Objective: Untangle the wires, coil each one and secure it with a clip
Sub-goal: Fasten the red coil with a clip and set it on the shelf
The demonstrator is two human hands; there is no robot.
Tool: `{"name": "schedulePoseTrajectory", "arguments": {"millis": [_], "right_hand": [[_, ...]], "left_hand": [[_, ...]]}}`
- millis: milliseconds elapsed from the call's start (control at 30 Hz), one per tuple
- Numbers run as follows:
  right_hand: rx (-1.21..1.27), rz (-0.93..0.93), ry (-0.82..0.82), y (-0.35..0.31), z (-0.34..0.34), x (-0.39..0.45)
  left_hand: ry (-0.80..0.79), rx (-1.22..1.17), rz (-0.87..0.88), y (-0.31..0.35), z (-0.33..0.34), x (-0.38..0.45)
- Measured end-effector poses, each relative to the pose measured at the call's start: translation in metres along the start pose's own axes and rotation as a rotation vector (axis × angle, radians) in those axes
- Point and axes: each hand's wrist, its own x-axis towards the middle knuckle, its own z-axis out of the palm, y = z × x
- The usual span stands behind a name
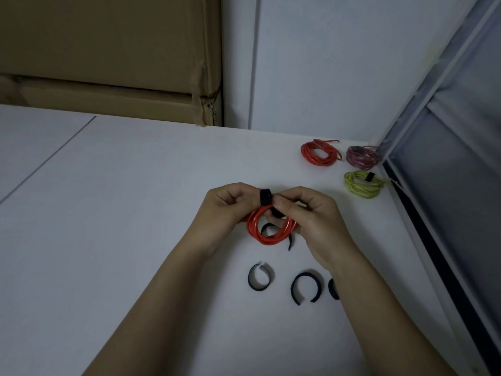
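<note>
We noted a flat white table (122,213) bearing a thin seam at left, stacked brown cardboard boxes (108,63) behind it, white wall panels (339,63), and a grey metal-framed panel (461,172) at right.

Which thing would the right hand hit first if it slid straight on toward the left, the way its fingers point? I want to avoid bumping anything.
Probably the black strap wrapped on the red coiled wire, then the left hand right behind it. The right hand already pinches there, so hardly any free way remains.
</note>
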Motion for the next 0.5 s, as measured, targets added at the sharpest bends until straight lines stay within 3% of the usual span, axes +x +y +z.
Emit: {"name": "schedulePoseTrajectory", "arguments": {"millis": [133, 267, 500], "right_hand": [[-0.023, -0.002, 0.08, 0.0, -0.0014, 0.0008], [-0.066, -0.022, 0.112, 0.0032, 0.0007, 0.0007], [-0.087, -0.087, -0.01, 0.002, -0.0019, 0.0004]], "left_hand": [[-0.111, -0.008, 0.016, 0.0036, -0.0003, -0.0041], [-0.118, 0.058, 0.034, 0.0052, 0.0015, -0.0045], [-0.028, 0.054, 0.028, 0.0032, 0.0014, -0.0024]]}}
